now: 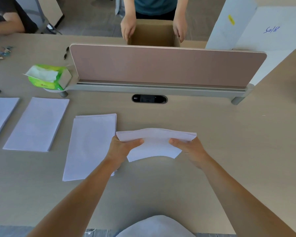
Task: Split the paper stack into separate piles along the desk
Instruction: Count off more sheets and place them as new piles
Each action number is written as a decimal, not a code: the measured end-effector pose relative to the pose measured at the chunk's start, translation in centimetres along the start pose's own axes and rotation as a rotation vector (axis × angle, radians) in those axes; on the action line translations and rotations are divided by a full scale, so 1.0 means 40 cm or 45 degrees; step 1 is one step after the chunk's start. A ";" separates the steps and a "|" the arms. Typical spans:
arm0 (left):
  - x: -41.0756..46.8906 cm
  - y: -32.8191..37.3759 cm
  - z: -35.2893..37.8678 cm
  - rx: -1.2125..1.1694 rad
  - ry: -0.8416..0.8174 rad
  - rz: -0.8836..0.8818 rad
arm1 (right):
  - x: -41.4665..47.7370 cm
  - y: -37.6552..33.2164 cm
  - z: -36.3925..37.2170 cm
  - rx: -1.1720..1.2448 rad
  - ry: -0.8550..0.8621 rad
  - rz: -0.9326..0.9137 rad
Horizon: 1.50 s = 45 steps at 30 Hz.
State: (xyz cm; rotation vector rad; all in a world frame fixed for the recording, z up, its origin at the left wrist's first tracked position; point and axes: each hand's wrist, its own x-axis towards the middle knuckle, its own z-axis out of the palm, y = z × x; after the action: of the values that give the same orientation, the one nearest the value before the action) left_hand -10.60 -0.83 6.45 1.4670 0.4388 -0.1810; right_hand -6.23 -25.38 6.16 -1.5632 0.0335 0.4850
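Both my hands hold a white paper stack [156, 142] a little above the beige desk [237, 142], its middle arched upward. My left hand [122, 147] grips its left edge and my right hand [189, 148] grips its right edge. Three white paper piles lie flat on the desk to the left: one pile [91, 146] right beside my left hand, a second pile [38, 124] further left, and a third pile [0, 115] cut off by the left frame edge.
A pink divider panel [161, 65] runs across the desk behind the papers, with a black cable port [149, 99] in front of it. A green tissue pack [48, 76] sits at its left end. Behind it, another person's hands hold a cardboard box [153, 34].
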 end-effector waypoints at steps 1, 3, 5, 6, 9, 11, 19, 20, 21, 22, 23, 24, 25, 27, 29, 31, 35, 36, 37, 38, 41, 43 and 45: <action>0.000 0.004 -0.003 0.011 -0.020 0.012 | 0.000 -0.005 0.000 0.015 -0.006 -0.024; 0.003 0.012 -0.013 0.070 -0.062 0.032 | 0.000 -0.018 -0.006 0.022 -0.025 -0.040; 0.007 0.014 -0.024 0.134 -0.063 0.043 | -0.003 -0.025 -0.015 -0.019 -0.040 -0.056; 0.006 0.015 -0.027 0.141 -0.052 0.048 | -0.004 -0.026 -0.021 -0.033 -0.040 -0.072; -0.003 0.013 -0.030 0.097 -0.038 0.123 | -0.008 -0.025 -0.031 0.003 -0.015 -0.148; -0.018 0.018 -0.024 0.058 -0.026 0.219 | -0.013 -0.022 -0.023 0.044 0.013 -0.195; -0.031 0.040 0.010 -0.034 0.092 0.193 | -0.010 -0.023 0.009 0.104 0.184 -0.226; -0.031 0.040 0.008 -0.036 0.096 0.186 | -0.011 -0.024 0.009 0.115 0.184 -0.222; -0.031 0.039 0.006 -0.034 0.099 0.180 | -0.013 -0.025 0.009 0.127 0.181 -0.223; -0.030 0.038 0.004 -0.024 0.103 0.172 | -0.015 -0.026 0.007 0.139 0.169 -0.235; -0.032 0.038 0.003 -0.010 0.103 0.166 | -0.016 -0.023 0.004 0.137 0.146 -0.255; -0.034 0.039 0.002 0.001 0.093 0.165 | -0.017 -0.017 -0.002 0.118 0.113 -0.263; -0.035 0.038 -0.001 0.008 0.077 0.176 | -0.018 -0.012 -0.006 0.081 0.087 -0.261; -0.039 0.031 -0.015 0.016 0.037 0.231 | -0.023 -0.004 -0.017 -0.005 0.065 -0.227; -0.043 0.020 -0.037 0.056 -0.030 0.303 | -0.027 0.005 -0.028 -0.093 0.068 -0.219; -0.043 0.000 -0.060 0.286 -0.052 0.312 | -0.032 0.005 -0.031 -0.182 0.047 -0.252; -0.040 -0.025 -0.085 0.586 0.156 0.272 | -0.019 0.006 -0.040 -0.275 0.062 -0.287; -0.038 -0.023 -0.089 0.577 0.186 0.245 | -0.015 0.010 -0.046 -0.303 0.063 -0.277; -0.037 -0.021 -0.092 0.572 0.187 0.230 | -0.012 0.016 -0.053 -0.336 0.065 -0.255; -0.037 -0.019 -0.094 0.579 0.184 0.228 | -0.013 0.019 -0.059 -0.351 0.076 -0.213; -0.031 -0.024 -0.098 0.566 0.200 0.222 | -0.018 0.036 -0.080 -0.436 0.133 -0.185; -0.027 -0.028 -0.096 0.542 0.228 0.215 | -0.020 0.054 -0.096 -0.464 0.165 -0.177; -0.020 -0.034 -0.093 0.531 0.240 0.186 | -0.018 0.071 -0.104 -0.534 0.232 -0.156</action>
State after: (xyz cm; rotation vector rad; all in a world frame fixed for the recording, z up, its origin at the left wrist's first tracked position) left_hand -12.51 2.55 5.34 1.9293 0.4613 -0.0163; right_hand -6.61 -29.75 3.57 -2.0050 -0.0265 0.2600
